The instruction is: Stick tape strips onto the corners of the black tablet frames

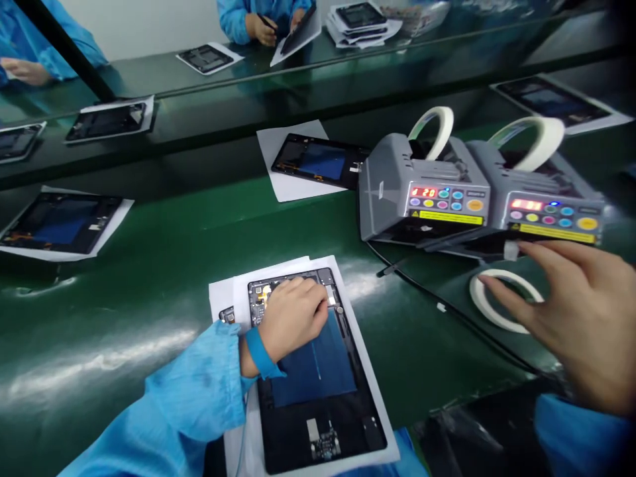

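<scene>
Head camera: an opened tablet [318, 377] lay on white paper [391, 450] on the green table [173, 298], directly in front of the person, its blue battery and small boards bare. The left hand [295, 315] rested over its upper part, fingers curled inward; the tips were hidden, so whether they gripped anything could not be told. A blue band [261, 354] circled that wrist.

The right hand [581, 311] was well open, thumb and forefinger spread apart. A small whitish piece [511, 250] — probably tape — showed at the forefinger's tip, just in front of the right tape machine [551, 212]; the thumb was not closed on it. Below lay a loose tape roll [501, 323], partly overlapped by the thumb. The left tape machine [422, 199] stood beside its twin.

By its look, the tablet was light, thin and fairly stiff, with a smooth, perhaps slippery shell. Its open inside seemed fragile — the battery and boards were poor places to press, and the black outer rim the safer hold. The whitish piece looked light, soft and likely sticky, best taken by one edge.
</scene>
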Tool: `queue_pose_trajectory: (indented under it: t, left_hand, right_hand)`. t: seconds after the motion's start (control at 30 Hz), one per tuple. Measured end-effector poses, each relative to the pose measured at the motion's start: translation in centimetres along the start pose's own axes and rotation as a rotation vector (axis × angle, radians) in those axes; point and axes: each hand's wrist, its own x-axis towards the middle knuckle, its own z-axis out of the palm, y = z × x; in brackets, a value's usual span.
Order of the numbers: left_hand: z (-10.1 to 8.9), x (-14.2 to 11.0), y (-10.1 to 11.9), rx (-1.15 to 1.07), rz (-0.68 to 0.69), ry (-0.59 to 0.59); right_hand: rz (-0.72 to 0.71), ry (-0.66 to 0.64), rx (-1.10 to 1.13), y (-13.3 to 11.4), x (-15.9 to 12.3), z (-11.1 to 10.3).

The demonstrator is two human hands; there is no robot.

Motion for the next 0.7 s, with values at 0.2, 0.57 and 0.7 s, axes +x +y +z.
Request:
queue_pose_trajectory:
  t: [0.2,0.57,0.7]
  left_hand:
    - [0.1,0.1,-0.1,0.022,0.009,-0.002]
    - [0.1,0.1,-0.2,0.016,0.000,-0.029]
    - [0.1,0.2,-0.2,0.005,-0.003,-0.045]
  right_hand:
    - [-0.341,0.005,0.005,-6.4,3.4,0.3]
    - [-0.281,0.080,0.105,-6.9,2.2,3.6]
    - [-0.236,0.112,0.083,-7.6,2.5,3.3]
